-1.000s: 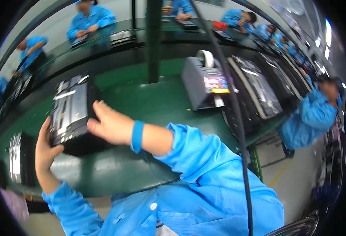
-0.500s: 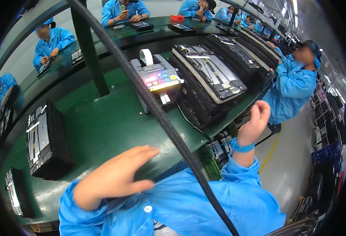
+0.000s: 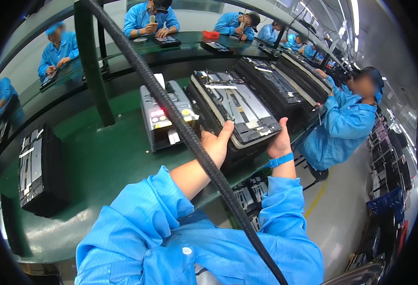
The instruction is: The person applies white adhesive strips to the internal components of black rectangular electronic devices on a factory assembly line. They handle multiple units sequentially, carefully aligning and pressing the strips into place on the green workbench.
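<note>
Both my hands grip the near end of a black tray stack (image 3: pixel 249 153) at the table's front edge. On top lies an opened tablet (image 3: pixel 254 113) with its silver inside and ribbon cables showing. My left hand (image 3: pixel 217 145) holds the near left corner, thumb up by the rim and fingers hidden at the side. At the near right corner my right hand (image 3: pixel 280 144) holds the other side, its thumb raised along the edge. A blue wrist strap (image 3: pixel 281 160) circles my right wrist. Left of the stack stands a grey automatic tape dispenser (image 3: pixel 148 107) with lit buttons.
More black tray stacks (image 3: pixel 292 97) with opened devices stand farther right. Another stack (image 3: pixel 30 166) is on the green table's left. A thick black braided cable (image 3: pixel 204 164) crosses in front of me. A co-worker in blue (image 3: pixel 344 126) sits at the right; others work across the bench.
My hands, apart and off the stack before, have moved to it and taken hold of its near corners. My left hand went right and forward. The view has shifted slightly.
</note>
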